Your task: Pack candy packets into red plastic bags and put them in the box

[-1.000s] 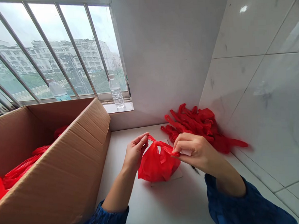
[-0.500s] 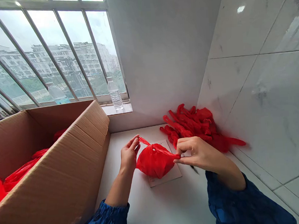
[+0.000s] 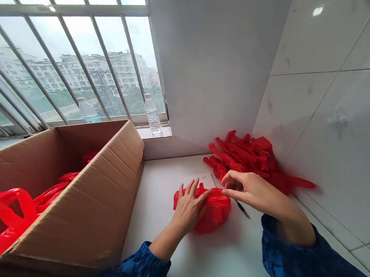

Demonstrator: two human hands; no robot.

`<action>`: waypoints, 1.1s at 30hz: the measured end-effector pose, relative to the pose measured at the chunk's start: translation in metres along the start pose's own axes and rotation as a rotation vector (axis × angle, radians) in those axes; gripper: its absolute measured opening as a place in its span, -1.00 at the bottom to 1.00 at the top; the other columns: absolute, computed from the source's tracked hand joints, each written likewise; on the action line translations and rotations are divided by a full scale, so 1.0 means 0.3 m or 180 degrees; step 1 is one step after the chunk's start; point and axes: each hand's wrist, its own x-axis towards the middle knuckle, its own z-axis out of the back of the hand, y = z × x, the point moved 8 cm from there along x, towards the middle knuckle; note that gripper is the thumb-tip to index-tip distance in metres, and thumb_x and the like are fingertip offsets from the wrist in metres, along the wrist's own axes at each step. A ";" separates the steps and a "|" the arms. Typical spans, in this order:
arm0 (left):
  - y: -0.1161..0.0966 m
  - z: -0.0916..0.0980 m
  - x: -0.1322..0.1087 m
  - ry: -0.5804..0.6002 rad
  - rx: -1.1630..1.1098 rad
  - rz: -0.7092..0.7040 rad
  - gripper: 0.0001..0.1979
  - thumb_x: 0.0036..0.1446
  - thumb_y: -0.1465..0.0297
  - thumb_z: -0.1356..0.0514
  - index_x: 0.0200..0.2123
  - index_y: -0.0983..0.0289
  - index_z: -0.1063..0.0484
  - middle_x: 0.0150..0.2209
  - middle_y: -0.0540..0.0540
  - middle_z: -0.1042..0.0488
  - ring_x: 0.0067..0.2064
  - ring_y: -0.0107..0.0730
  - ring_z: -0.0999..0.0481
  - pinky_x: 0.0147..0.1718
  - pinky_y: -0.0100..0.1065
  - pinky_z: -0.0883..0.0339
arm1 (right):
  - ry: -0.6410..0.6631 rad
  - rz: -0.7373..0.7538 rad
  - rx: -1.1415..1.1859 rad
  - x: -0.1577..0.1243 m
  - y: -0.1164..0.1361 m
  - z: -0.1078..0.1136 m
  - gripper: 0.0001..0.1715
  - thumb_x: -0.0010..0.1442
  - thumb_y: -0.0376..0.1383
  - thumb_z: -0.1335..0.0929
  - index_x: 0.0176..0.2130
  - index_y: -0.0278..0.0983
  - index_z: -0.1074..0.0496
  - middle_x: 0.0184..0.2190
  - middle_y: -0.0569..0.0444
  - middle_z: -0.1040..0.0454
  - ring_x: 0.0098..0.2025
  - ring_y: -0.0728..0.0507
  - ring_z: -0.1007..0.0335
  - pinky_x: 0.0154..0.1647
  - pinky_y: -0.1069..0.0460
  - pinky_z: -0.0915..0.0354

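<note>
A small tied red plastic bag (image 3: 214, 212) lies on the white counter (image 3: 163, 186), partly over a white card (image 3: 199, 180). My left hand (image 3: 190, 207) rests on top of the bag with fingers spread flat, pressing it. My right hand (image 3: 252, 189) hovers at the bag's right edge, fingers loosely stretched, fingertips touching the bag's top and holding nothing. Both arms wear blue sleeves.
A pile of loose red bags (image 3: 252, 159) lies in the back right corner against the tiled wall. A large open cardboard box (image 3: 82, 213) holding red bags (image 3: 22, 209) stands at left. A dark thin tool (image 3: 242, 209) lies by my right wrist. Two water bottles (image 3: 152, 114) stand on the window sill.
Both hands let go of the bag's handles they were pulling apart. The left hand moved onto the bag and flattened; the bag now lies pressed on the counter.
</note>
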 end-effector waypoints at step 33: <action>-0.197 0.711 -0.088 -0.0249 -0.0119 -0.0131 -0.80 0.23 0.48 -0.18 -0.10 0.16 -0.50 -0.16 0.00 -0.58 -0.18 -0.38 -0.57 -0.26 -0.45 -0.37 | -0.0065 -0.0257 -0.0089 -0.093 -0.124 0.088 -0.47 0.22 0.23 -0.29 0.00 0.01 -0.44 -0.07 0.14 -0.59 -0.04 -0.21 -0.51 -0.05 -0.05 -0.39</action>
